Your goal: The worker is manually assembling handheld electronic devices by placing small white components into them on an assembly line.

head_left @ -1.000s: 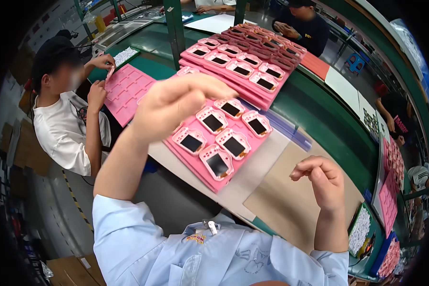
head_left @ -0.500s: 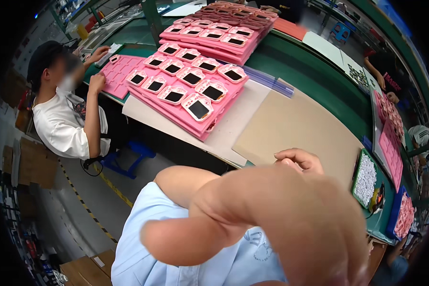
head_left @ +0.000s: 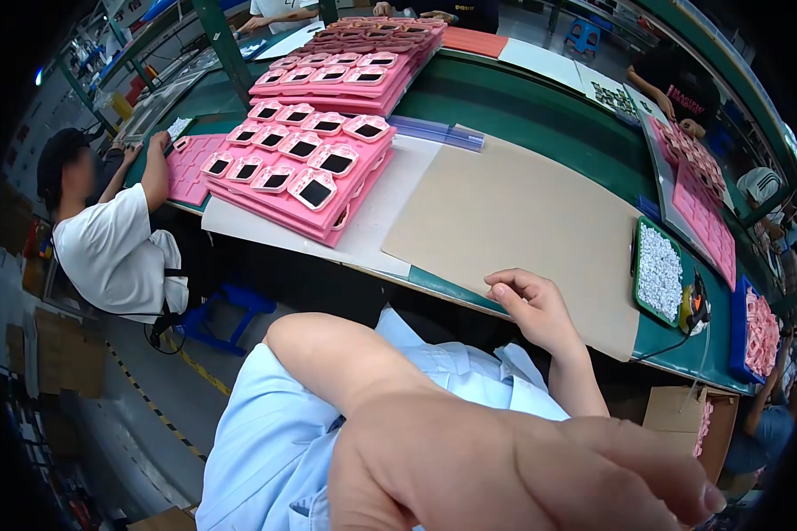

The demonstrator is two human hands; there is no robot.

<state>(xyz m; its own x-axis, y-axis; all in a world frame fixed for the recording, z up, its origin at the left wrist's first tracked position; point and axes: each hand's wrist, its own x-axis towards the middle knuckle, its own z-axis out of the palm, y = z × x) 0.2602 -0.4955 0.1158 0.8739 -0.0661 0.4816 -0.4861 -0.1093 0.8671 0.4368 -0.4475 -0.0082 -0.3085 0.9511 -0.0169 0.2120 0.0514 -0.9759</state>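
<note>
At the table's (head_left: pixel 443 285) left end, a co-worker (head_left: pixel 115 243) in a white top sits by a pink tray (head_left: pixel 193 171). To its right, a stack of trays (head_left: pixel 279 213) filled with screened pink frames (head_left: pixel 302 145) stands by the near edge, a taller stack (head_left: pixel 354 99) behind it. Clear strips (head_left: pixel 438 134) lie just beside, then a brown sheet (head_left: pixel 522 212) reaching the near edge. The person's left hand (head_left: pixel 514 469) is raised close to the camera, fingers stretched out and thumb apart; its underside is hidden. The right hand (head_left: pixel 534 307) hovers by the near edge, fingers loosely curled; whether thumb and fingertips meet cannot be told. Near the right end are a green tray (head_left: pixel 636 274) of white parts (head_left: pixel 660 270), a yellow-black tool (head_left: pixel 695 308) and a blue bin (head_left: pixel 740 336) of pink parts (head_left: pixel 761 334).
</note>
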